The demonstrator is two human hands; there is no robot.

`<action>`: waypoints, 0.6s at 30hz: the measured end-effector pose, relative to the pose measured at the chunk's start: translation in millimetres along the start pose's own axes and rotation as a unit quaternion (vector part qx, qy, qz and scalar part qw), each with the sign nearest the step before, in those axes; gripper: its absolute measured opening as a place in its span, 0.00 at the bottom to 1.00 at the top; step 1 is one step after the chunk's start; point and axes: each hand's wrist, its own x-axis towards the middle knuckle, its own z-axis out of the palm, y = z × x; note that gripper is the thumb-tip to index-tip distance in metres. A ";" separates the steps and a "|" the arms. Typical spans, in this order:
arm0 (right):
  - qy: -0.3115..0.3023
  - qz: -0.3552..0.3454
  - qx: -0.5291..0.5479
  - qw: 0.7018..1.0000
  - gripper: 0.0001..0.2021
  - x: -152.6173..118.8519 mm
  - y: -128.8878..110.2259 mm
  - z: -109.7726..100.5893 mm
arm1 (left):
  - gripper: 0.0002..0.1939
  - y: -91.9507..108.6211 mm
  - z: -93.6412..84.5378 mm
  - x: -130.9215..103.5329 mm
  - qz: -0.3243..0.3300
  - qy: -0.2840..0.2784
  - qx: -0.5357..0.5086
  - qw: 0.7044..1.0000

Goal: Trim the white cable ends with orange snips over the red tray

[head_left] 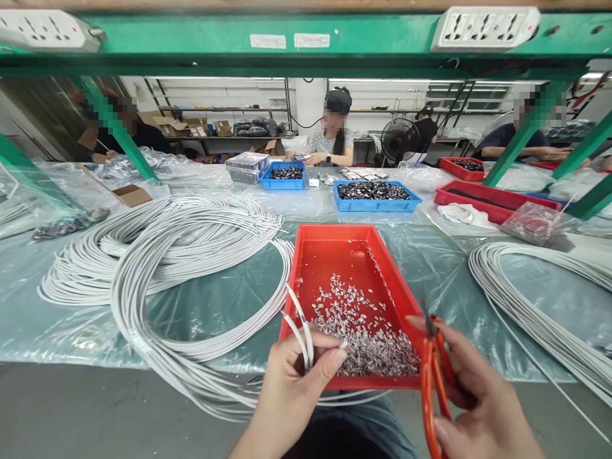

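Observation:
My left hand (301,376) is closed on a white cable (306,328), with two stretches of it rising above the fingers and a pale tip at the pinch of thumb and index finger. In my right hand (482,395) is a pair of pliers (433,370) with orange handles, its dark pointed jaws upward; motion blurs the tip. Between and beyond both hands lies a red tray (335,231), its near end heaped with small silvery metal pieces (373,354). White cable from a large coil (138,299) runs below the tray's near edge toward my left hand.
More coiled white cable (497,261) lies at the right. Blue trays (377,204) of dark parts and red trays (492,197) stand farther back. A green frame (268,38) with power strips crosses overhead. Several people sit across the table, one (335,140) facing me.

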 end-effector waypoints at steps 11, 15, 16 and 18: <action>-0.129 0.013 -0.118 0.984 0.41 -23.0 29.7 -7.7 | 0.08 -1.4 7.2 -2.3 -0.017 0.019 0.021 0.999; -0.161 0.016 -0.104 0.981 0.41 -15.0 21.6 -13.1 | 0.06 -2.8 8.5 -3.4 0.016 0.022 0.037 0.999; -0.178 0.018 -0.095 0.979 0.40 -12.3 18.1 -13.7 | 0.06 -3.4 8.4 -3.5 0.023 0.016 0.042 0.999; -0.202 0.024 -0.068 0.977 0.38 -7.5 9.1 -12.5 | 0.06 -4.4 7.9 -3.2 0.033 0.012 0.043 0.998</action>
